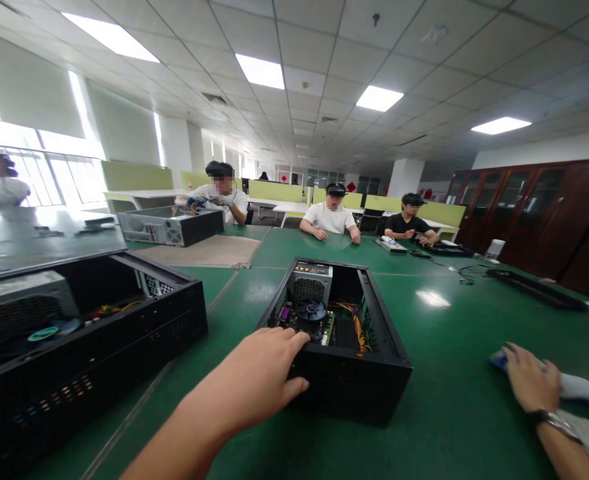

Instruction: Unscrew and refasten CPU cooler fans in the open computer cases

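My left hand (259,367) reaches in from below and grips the near rim of an open black computer case (354,387). Its fingers lie over the top edge, with the thumb against the outer front face. Inside the case are a power supply (311,283), a round cooling fan (311,309), a green memory stick (329,329) and yellow and red cables (358,327). My right hand is not in view. The watch-wearing hand (529,380) at the right, on a blue item (498,361), appears to be a co-worker's.
Another open black case (184,313) stands close on the left. Across the green table (454,347) a person (224,193) works at a grey case (174,227) on cardboard (209,250). Two more people (331,217) sit farther right. A long black panel (534,288) lies at right.
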### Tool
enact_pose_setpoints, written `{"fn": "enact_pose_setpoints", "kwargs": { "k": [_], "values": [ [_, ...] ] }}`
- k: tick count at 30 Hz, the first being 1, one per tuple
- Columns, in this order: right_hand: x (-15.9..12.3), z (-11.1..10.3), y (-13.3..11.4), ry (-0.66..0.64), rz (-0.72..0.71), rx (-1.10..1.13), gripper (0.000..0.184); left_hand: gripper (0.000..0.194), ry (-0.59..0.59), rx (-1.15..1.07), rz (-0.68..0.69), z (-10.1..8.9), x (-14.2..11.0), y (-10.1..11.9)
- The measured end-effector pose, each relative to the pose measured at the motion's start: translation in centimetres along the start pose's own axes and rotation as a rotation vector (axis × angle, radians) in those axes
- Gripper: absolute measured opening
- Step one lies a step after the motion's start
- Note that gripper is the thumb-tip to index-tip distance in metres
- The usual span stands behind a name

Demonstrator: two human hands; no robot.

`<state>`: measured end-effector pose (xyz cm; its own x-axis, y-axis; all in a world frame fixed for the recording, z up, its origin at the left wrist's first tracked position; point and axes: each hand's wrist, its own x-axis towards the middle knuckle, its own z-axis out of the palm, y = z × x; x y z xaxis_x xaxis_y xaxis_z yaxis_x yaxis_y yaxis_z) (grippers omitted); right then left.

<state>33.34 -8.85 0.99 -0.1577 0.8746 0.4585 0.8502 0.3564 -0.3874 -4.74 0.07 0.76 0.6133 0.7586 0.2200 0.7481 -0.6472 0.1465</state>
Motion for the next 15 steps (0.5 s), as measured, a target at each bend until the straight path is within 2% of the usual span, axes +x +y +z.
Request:
{"fn": "enact_pose_setpoints", "kwargs": {
  "k": [3,5,8,11,13,15],
  "values": [
    [0.1,2.5,-5.0,-0.004,-0.061,0.071,0.021,0.053,0.015,0.011,0.035,0.3,0.3,0.7],
    [0.4,4.1,-8.3,0.002,-0.133,0.22,0.011,0.057,0.039,-0.002,0.116,0.9,0.7,1.5],
    [2.2,5.0,-12.1,0.016,-0.232,0.462,0.007,0.043,0.027,0.062,0.188,2.1,1.8,3.1],
    [5.5,4.2,-12.9,0.103,-0.21,0.581,0.022,0.028,-0.002,0.184,0.126,2.2,2.2,4.6],
    [7.8,3.8,-11.9,0.196,-0.121,0.672,0.03,0.025,-0.024,0.214,0.089,1.6,1.8,5.5],
    [9.8,4.4,-10.5,0.229,-0.051,0.741,0.034,0.026,-0.08,0.225,0.084,1.1,0.8,6.4]
  ]
}}
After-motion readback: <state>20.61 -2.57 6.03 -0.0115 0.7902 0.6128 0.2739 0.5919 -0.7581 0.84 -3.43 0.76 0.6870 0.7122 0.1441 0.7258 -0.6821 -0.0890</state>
